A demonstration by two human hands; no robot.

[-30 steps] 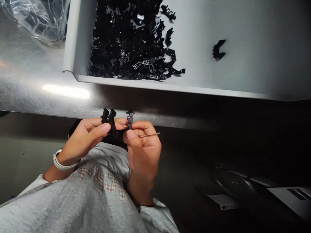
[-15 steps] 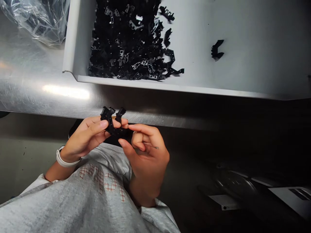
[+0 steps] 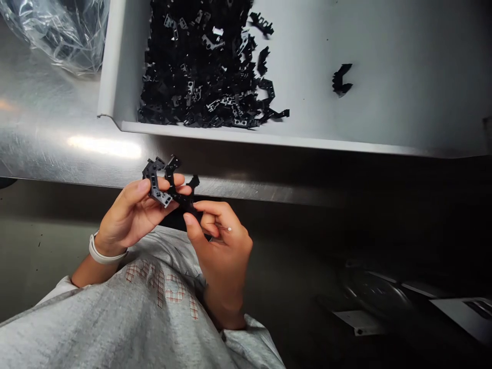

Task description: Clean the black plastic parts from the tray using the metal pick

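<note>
Both of our hands have slid toward 9 o'clock since half a second ago, and the black parts we hold have fanned wider, the leftmost now showing a grey face. Reading clock directions from our hands, the steel table stretches off bare and glossy at 10, and the white tray on it spans 12 to 2. At 12 a dark pile of similar parts fills the tray's near corner; at 11 sits a clear plastic bag. Our left hand has its thumb and fingers clamped on the parts. Our right hand brings thumb and forefinger to the rightmost part's low end; whether they pinch it, we cannot tell. Its other fingers curl around a thin tool. One loose part lies at 2.
</note>
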